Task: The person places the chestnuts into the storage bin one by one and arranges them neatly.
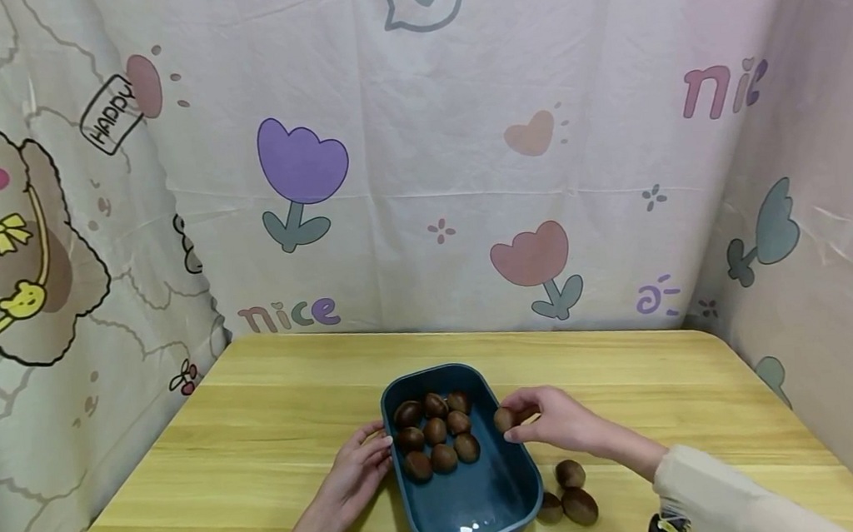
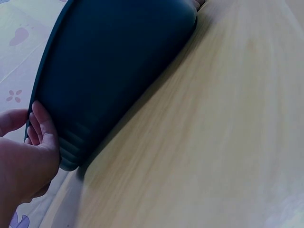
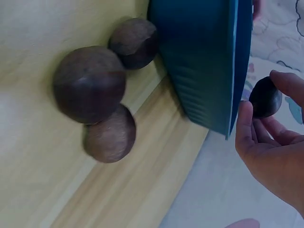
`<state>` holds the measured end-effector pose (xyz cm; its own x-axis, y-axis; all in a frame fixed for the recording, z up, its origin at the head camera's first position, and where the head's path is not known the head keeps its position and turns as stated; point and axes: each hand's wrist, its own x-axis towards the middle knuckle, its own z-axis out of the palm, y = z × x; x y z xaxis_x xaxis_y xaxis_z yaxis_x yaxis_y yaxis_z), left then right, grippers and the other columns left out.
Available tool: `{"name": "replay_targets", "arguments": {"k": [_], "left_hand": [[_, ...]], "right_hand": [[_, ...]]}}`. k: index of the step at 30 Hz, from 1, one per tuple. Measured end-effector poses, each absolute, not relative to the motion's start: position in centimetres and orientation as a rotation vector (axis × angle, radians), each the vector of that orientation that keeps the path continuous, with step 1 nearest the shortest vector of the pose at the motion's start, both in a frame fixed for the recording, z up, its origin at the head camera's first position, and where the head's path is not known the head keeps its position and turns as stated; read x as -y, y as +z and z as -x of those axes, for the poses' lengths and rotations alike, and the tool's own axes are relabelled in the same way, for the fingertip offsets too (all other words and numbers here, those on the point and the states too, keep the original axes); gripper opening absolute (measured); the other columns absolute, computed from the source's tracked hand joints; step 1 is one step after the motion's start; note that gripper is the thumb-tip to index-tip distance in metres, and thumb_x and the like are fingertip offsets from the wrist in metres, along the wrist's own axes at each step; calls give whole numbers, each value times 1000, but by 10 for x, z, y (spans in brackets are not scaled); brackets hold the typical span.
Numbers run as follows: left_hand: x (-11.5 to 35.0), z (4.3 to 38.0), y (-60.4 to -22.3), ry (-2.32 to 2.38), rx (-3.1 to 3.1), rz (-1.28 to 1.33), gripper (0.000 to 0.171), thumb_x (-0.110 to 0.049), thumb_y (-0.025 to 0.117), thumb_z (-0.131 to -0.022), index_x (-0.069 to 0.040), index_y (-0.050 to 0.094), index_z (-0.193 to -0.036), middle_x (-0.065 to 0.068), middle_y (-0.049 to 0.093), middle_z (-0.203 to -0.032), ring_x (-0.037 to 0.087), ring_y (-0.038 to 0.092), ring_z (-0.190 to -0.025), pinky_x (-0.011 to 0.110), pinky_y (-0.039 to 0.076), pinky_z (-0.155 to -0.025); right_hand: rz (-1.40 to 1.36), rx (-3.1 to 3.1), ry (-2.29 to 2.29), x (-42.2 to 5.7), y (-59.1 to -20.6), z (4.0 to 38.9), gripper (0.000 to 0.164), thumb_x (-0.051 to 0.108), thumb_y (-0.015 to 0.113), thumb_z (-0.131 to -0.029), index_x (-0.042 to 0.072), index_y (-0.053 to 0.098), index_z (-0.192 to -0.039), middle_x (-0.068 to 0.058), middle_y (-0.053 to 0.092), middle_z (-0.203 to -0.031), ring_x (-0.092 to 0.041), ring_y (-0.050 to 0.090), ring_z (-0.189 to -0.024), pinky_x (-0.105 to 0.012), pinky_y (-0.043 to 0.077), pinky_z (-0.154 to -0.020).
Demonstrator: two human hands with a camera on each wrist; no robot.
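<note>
At two o'clock on the blue box (image 1: 489, 486), the right hand (image 1: 555, 419) pinches a chestnut (image 1: 504, 419), best lowered gently; at nine, the left hand's (image 1: 356, 472) bent fingers lightly grip the box

chestnuts (image 1: 444, 458) – 13 | blue box (image 1: 475, 496) – 1 | hands (image 1: 356, 476): 2 | table (image 1: 272, 412): 1

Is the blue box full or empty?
Neither: the blue box is partly filled. Brown nuts sit together toward its far end, while its near end is bare inside.
</note>
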<state>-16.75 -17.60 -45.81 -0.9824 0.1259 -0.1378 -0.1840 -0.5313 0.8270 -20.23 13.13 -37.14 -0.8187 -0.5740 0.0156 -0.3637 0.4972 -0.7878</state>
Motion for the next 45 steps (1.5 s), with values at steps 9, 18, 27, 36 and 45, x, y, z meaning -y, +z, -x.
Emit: {"name": "replay_targets", "arguments": {"k": [9, 18, 27, 36, 45], "left_hand": [[176, 168, -459, 2591, -1441, 83, 25, 4, 45, -97, 1, 41, -121, 5, 56, -97, 11, 56, -85, 25, 46, -79], [175, 169, -460, 2598, -1456, 91, 25, 4, 45, -96, 1, 41, -121, 5, 57, -97, 11, 56, -84, 25, 47, -78], [175, 169, -460, 2595, -1455, 80, 23, 4, 46, -96, 0, 43, -119, 4, 58, -97, 11, 56, -84, 25, 47, -78], [176, 169, -461, 2602, -1440, 73, 24, 4, 46, -96, 1, 43, -120, 4, 58, -98, 11, 56, -84, 25, 47, -79], [176, 167, -459, 2601, -1431, 77, 26, 4, 46, -96, 3, 41, -121, 5, 58, -100, 13, 56, -86, 26, 46, -79]], "right_hand": [[824, -2436, -1221, -111, -369, 204, 36, 15, 75, -83, 0, 64, -115, -2, 65, -100, -19, 58, -91, -31, 50, -76], [698, -2313, -1356, -90, -379, 204, 37, 11, 78, -81, 1, 64, -113, -4, 63, -98, -19, 57, -90, -34, 51, -79], [659, -2201, -1404, -72, -392, 199, 34, 5, 78, -79, 1, 65, -110, -4, 62, -96, -19, 54, -88, -32, 50, -77], [699, -2213, -1361, -54, -402, 193, 29, 4, 79, -77, 3, 68, -104, -1, 62, -92, -16, 54, -82, -27, 48, -71], [717, -2167, -1309, -38, -411, 187, 28, 2, 79, -77, 4, 69, -103, 0, 66, -87, -14, 60, -79, -25, 50, -69]]}}
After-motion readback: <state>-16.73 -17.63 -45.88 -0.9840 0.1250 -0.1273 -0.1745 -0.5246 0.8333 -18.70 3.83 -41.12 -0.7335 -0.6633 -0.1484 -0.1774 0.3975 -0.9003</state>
